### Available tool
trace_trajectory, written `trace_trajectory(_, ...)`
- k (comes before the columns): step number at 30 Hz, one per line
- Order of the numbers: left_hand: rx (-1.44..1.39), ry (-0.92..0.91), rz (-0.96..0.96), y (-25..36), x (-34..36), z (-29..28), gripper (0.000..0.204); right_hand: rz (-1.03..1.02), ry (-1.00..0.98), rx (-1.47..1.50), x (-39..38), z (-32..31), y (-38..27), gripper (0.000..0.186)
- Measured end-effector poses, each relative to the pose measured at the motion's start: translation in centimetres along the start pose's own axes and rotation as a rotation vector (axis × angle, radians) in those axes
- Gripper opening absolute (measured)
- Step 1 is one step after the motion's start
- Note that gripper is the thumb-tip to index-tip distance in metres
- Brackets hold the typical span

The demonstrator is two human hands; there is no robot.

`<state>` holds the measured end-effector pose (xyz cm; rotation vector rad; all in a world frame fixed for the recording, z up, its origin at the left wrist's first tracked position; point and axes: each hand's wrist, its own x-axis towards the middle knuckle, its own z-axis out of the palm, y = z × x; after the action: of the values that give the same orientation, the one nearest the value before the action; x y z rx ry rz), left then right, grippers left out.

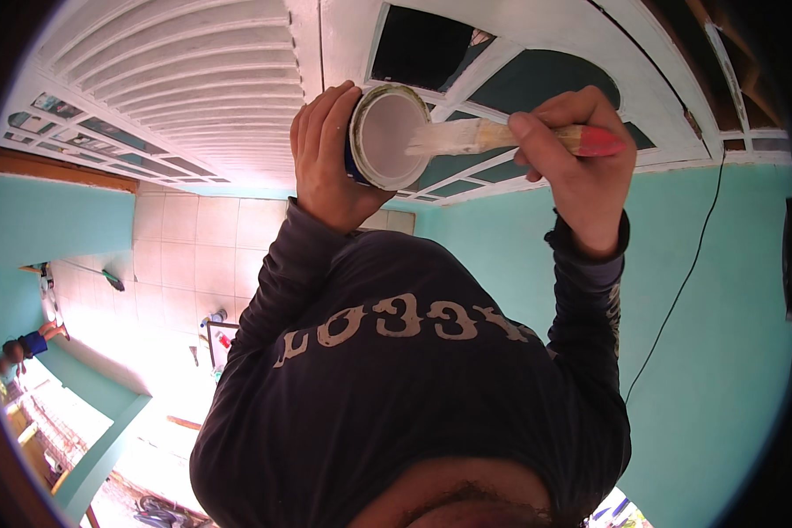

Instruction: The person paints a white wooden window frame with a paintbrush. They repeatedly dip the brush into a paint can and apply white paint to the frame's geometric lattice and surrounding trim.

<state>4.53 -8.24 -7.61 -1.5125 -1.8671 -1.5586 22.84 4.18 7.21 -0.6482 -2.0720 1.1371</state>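
White window frame [537,35] with dark panes spreads behind both hands, above a turquoise wall [722,290] with a black cable [678,299] running down it. Left of the hands, white louvred slats [185,79]. A dark long-sleeved shirt [414,396] covers both forearms. Left hand [326,158] is wrapped tight around a paint can [387,136], its open mouth full of pale paint. Right hand [572,167] is clamped on a brush [502,136], red handle end poking out past the fist, bristles reaching into the can's mouth

paint can [387,136] in left hand [326,163], brush [502,136] in right hand [581,167], bristles inside can
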Motion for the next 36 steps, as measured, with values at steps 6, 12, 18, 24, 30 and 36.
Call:
trace_trajectory(6, -0.084, -0.086, 0.001, 0.0, 1.5, 0.5, 0.108, -0.133, -0.028, -0.096, -0.8, 1.1, 3.5, 0.026)
trace_trajectory(12, -0.114, -0.127, -0.113, -1.0, 0.7, 1.5, 0.111, 0.367, 0.046, 0.363, -3.2, 1.0, 5.9, 0.020)
trace_trajectory(18, -0.371, -0.166, -0.206, -0.3, 2.9, 2.7, 0.111, 0.343, 0.152, 0.696, -4.2, -1.3, 7.1, 0.018)
trace_trajectory(24, -0.402, -0.230, -0.161, 1.1, 5.9, 2.5, 0.113, -0.030, 0.459, 0.923, -4.8, -8.7, 7.3, 0.027)
trace_trajectory(30, -0.355, -0.212, -0.013, -0.2, 8.3, 2.1, 0.117, -0.377, 1.118, 0.417, -1.9, -14.7, 4.8, 0.030)
trace_trajectory(36, -0.300, -0.188, 0.232, -0.7, 10.7, 2.3, 0.119, -0.549, 1.377, 0.009, 2.0, -18.2, 5.8, 0.025)
